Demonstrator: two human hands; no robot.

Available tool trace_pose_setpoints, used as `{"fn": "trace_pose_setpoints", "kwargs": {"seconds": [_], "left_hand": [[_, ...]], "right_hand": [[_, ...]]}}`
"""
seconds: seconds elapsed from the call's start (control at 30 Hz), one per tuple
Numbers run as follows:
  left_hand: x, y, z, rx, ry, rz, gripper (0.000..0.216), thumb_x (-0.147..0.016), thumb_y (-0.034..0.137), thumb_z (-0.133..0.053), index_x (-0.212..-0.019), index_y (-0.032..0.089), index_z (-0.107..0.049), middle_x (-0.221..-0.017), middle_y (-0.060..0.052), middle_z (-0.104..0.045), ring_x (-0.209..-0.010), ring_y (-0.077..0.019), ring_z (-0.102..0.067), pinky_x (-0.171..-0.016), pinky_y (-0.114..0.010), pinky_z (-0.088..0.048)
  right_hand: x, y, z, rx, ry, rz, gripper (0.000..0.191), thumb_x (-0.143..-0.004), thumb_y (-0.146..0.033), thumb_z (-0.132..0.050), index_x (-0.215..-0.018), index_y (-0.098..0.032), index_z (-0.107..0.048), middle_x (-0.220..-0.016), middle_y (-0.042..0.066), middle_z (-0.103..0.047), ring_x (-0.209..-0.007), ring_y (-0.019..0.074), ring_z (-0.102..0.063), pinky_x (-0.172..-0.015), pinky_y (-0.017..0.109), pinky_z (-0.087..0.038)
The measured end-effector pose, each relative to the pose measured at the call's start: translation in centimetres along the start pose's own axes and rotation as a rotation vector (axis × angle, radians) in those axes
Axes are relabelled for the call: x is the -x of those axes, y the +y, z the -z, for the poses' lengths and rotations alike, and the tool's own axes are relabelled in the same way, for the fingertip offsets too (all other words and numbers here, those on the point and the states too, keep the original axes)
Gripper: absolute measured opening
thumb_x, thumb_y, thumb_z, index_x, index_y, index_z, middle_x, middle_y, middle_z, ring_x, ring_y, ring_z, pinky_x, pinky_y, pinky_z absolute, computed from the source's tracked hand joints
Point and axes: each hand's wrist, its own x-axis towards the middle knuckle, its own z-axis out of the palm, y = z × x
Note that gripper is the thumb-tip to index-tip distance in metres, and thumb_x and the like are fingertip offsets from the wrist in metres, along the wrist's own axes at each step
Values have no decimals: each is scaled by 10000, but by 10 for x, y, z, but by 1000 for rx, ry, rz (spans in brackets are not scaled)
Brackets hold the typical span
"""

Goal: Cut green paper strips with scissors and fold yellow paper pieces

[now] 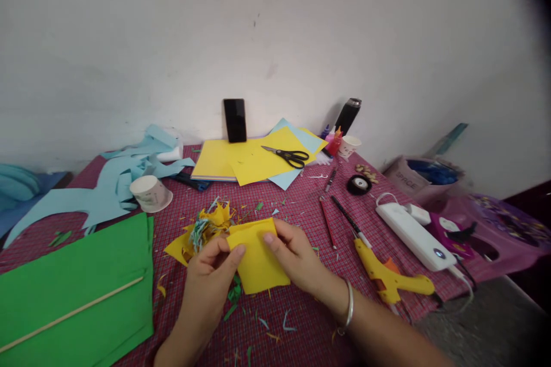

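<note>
Both my hands hold a small folded piece of yellow paper just above the red checked tablecloth. My left hand pinches its left edge between thumb and fingers. Gripping the paper's upper right edge is my right hand, with a silver bangle on its wrist. Just beyond my left hand lies a heap of yellow paper scraps with fringed blue-and-white strips.
A green sheet with a thin wooden stick lies at left, with light blue paper cut-outs and a tipped paper cup behind it. Scissors rest on stacked yellow sheets. At right: yellow glue gun, white power bank, pens, phone.
</note>
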Motion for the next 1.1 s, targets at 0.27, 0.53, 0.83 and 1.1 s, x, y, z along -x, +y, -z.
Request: {"fn": "trace_pose_setpoints", "kwargs": {"seconds": [0.27,0.53,0.83,1.1], "left_hand": [[1,4,-3,-27,13,39,243,-694,317,-770,-634,157,-598,-683,11,-650,-625,-112,-578,-596,-217,-501],[0,0,-2,48,-18,37,194,-726,303,-746,-678,165,-619,-666,8,-650,-639,-123,-594,-623,-238,-511],[3,5,-6,36,18,-8,199,-709,285,-760,-789,181,-610,-737,11,-680,-678,-118,-622,-644,-219,-518],[5,7,0,-60,-32,-11,203,-749,367,-713,-814,180,-666,-751,-18,-673,-666,-150,-611,-599,-242,-501]], "right_hand": [[-1,2,1,99,11,38,380,-971,-475,-406,-852,-166,-591,-732,18,-560,-621,116,-479,-513,211,-380],[-1,1,0,-54,11,-34,403,-924,-535,-468,-892,-159,-607,-736,26,-578,-600,118,-516,-499,211,-406],[-1,4,-2,-33,48,-43,411,-912,-533,-478,-794,-161,-607,-703,30,-567,-574,120,-502,-467,212,-400],[1,2,-2,-80,-2,-39,435,-906,-552,-473,-754,-164,-596,-647,5,-532,-542,103,-470,-461,200,-378]]}}
